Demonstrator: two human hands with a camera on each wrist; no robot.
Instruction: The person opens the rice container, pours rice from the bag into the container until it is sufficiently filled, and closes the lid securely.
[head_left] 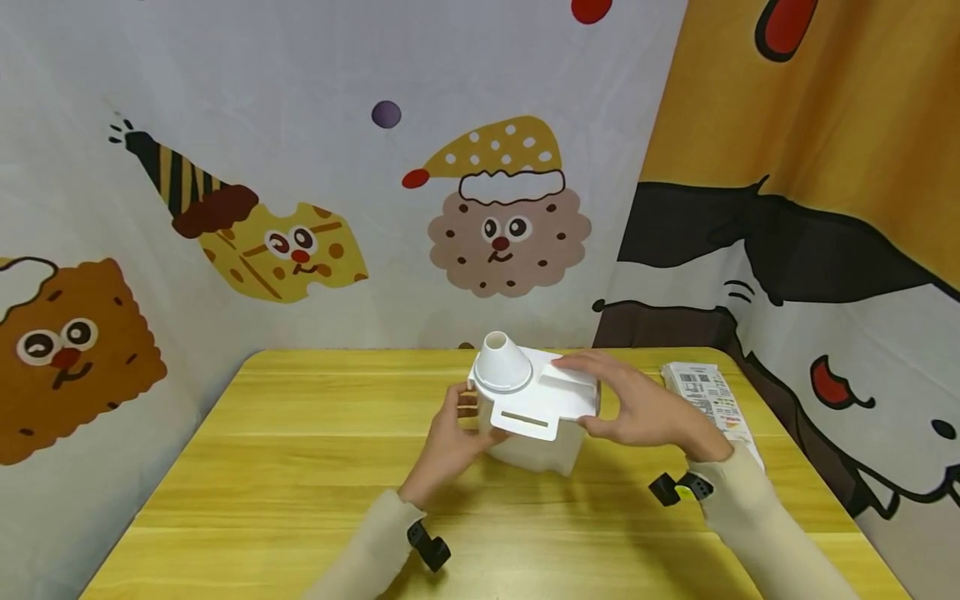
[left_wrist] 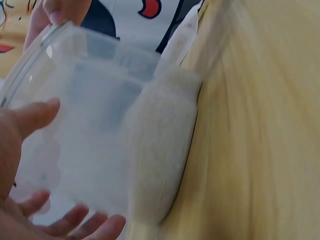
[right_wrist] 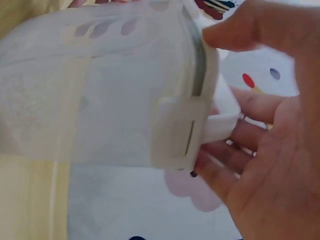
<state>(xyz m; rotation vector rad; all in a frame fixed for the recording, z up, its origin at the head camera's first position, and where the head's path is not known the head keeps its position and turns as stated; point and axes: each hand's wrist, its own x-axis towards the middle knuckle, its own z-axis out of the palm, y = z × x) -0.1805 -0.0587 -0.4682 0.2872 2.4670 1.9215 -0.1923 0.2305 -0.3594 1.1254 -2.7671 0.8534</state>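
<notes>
A translucent plastic food container [head_left: 528,454] stands tilted on the table, its lower part filled with pale, rice-like grains [left_wrist: 162,145]. White and flat, its lid [head_left: 567,398] carries a cone-shaped spout [head_left: 503,367] and a slotted tab at the front. My left hand [head_left: 453,437] holds the container's left side, thumb in front and fingers round the far side. At the lid's right end, my right hand [head_left: 648,408] grips the edge with the thumb in front and the fingers over the top. In the right wrist view a white clip [right_wrist: 179,132] lies flat against the container wall.
On the right of the wooden table [head_left: 322,475] lies a white printed packet [head_left: 712,400], partly behind my right forearm. A cartoon-patterned curtain [head_left: 315,108] hangs close behind the table and along both sides. Each wrist wears a black strap camera.
</notes>
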